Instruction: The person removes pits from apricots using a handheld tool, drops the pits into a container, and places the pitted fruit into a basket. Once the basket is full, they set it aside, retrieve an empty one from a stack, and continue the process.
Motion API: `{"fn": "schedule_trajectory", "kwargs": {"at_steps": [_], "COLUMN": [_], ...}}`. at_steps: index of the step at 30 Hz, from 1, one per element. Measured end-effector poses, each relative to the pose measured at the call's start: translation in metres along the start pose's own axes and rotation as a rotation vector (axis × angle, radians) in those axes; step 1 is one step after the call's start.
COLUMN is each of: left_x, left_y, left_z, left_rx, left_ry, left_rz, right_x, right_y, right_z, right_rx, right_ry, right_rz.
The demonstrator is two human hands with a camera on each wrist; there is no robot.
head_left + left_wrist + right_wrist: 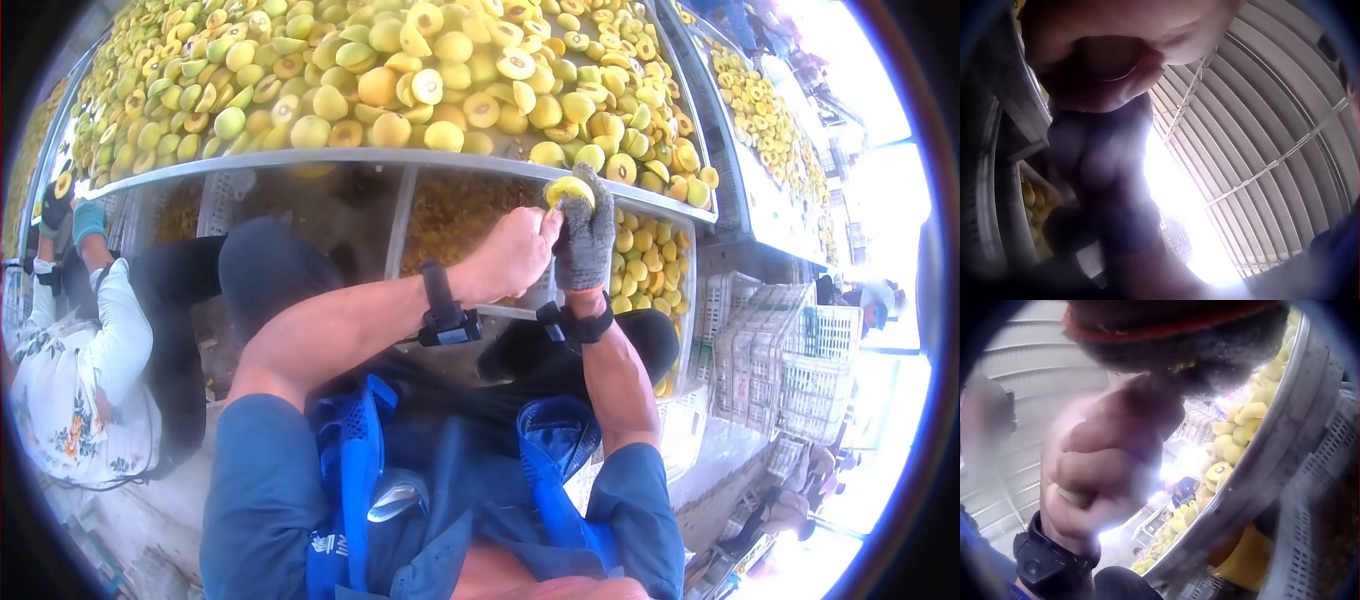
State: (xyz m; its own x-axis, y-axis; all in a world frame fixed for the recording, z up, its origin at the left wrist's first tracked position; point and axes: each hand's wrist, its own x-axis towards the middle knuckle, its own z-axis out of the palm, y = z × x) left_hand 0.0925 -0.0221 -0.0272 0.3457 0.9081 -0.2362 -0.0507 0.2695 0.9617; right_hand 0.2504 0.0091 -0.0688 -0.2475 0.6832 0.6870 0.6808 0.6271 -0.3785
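In the head view my right hand [584, 235], in a grey knit glove, holds a yellow peach half [568, 188] at the near rim of the fruit table. My bare left hand [508, 255] is balled up right against it, thumb side at the fruit. A pale, handle-like end [1074, 496] shows between the left hand's curled fingers in the right wrist view; the rest of that object is hidden in the fist. Heaped over the metal-edged table [330, 156] are many peach halves [427, 86], some with brown pit centres facing up.
Below the rim stand bins, one with peach halves [640, 262] and another with brownish bits [460, 215]. White plastic crates [765, 355] are stacked at right. Another person [90, 370] works at far left, wearing teal gloves. A second fruit table [760, 120] stands beyond.
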Motion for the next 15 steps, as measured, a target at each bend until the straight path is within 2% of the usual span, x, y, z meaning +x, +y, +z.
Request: {"fn": "schedule_trajectory", "kwargs": {"at_steps": [1, 2, 5, 8, 13, 14, 15], "left_x": [0.0, 0.0, 0.01, 0.007, 0.007, 0.006, 0.006], "left_y": [0.0, 0.0, -0.022, -0.018, -0.018, -0.021, -0.021], "left_z": [0.002, 0.003, 0.006, 0.007, 0.008, 0.009, 0.011], "left_rx": [0.059, 0.119, 0.327, 0.253, 0.426, 0.46, 0.37], "left_ry": [0.043, 0.084, 0.198, 0.19, 0.207, 0.216, 0.203], "left_rz": [0.047, 0.092, 0.408, 0.352, 0.321, 0.326, 0.313], "right_x": [0.001, 0.0, 0.0, -0.002, 0.006, 0.005, 0.006], "right_y": [0.0, -0.001, -0.001, 0.009, 0.025, 0.024, 0.022], "right_z": [-0.001, -0.001, -0.002, -0.003, -0.015, -0.017, -0.018], "right_rx": [-0.139, -0.104, 0.008, 0.122, 0.171, 0.126, 0.08], "right_ry": [-0.012, -0.039, -0.106, -0.157, -0.318, -0.284, -0.25], "right_rz": [-0.111, -0.066, 0.049, 0.109, 0.082, 0.031, -0.024]}}
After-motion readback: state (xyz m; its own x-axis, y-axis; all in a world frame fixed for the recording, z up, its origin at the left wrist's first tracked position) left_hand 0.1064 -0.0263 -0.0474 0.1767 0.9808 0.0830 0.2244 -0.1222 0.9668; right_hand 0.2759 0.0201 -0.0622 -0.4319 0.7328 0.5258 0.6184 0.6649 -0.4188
